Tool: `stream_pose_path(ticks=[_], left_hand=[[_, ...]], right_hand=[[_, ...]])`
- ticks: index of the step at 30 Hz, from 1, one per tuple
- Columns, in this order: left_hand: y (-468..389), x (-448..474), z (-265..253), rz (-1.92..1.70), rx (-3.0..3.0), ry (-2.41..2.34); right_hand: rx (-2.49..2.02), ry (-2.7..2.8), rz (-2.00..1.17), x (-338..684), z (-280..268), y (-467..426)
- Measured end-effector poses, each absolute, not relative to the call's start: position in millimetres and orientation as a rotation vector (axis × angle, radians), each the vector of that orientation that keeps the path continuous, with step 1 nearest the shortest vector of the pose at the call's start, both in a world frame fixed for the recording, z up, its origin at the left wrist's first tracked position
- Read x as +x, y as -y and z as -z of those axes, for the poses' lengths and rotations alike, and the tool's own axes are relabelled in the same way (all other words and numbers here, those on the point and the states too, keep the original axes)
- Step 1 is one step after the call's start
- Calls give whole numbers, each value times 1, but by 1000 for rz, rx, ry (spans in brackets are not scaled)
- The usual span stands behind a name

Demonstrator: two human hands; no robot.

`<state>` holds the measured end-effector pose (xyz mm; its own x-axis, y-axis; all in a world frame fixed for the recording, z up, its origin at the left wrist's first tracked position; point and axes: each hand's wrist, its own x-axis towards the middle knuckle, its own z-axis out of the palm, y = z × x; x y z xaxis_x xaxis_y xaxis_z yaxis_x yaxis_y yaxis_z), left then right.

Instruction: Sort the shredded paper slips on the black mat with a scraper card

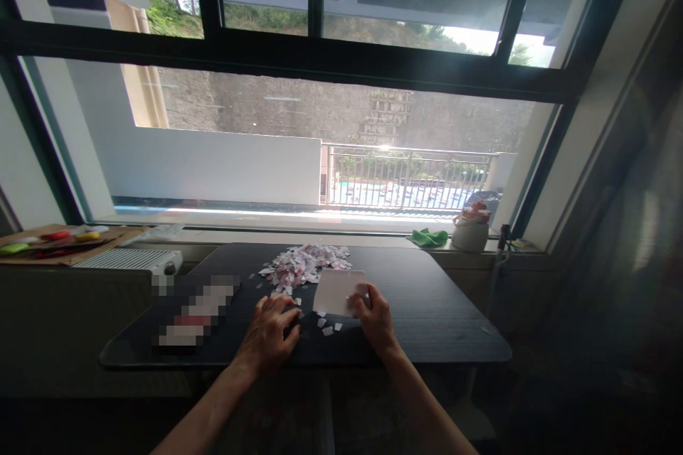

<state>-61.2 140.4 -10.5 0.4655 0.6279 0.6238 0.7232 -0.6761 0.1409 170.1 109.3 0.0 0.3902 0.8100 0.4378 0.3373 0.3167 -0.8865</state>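
A pale, flat, roughly square card (pixel 337 292) is pinched at its right edge by my right hand (pixel 373 313). Whether it is stiff paper or plastic I cannot tell. Several small white squares of paper (pixel 327 330) lie just below it on the dark table (pixel 416 320). Behind the card rises a loose heap of small paper pieces (pixel 304 266), white with some pinkish ones. My left hand (pixel 273 327) rests palm down on the table, fingers apart and holding nothing, in front of the heap and left of the card.
A pixelated oblong object (pixel 197 313) lies on the table's left. Left of the table stands a white heater (pixel 133 261), with brown cardboard (pixel 117 236) and colourful items beyond. On the sill sit a green cloth (pixel 428 237) and a white pot (pixel 469 233). A large window spans the back.
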Motion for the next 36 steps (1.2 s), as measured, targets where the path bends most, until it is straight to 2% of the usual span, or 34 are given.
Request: stream_pose_path(ticks=[6,9,15,21,27,36], left_hand=[[-138,-58,6,1018,-2564,1280],[-136,-56,1,1038,-2581,1383],[-142,-60,-1,1251,-2469,1629],[-139,-58,-2,1166,-2526,1573],[-144,-61,1,1318,-2450,1614],[-149,-67,3,1435,-2410,1623]], right_hand=[[-1278,1228,-477,171,0,-110],[-1349,1204,-376,173,-2,-109],[-1386,1175,-390,174,-10,-106],[-1367,1111,-432,174,-14,-103],[-1379,903,-474,185,-8,-105],[-1433,900,-443,204,-8,-98]])
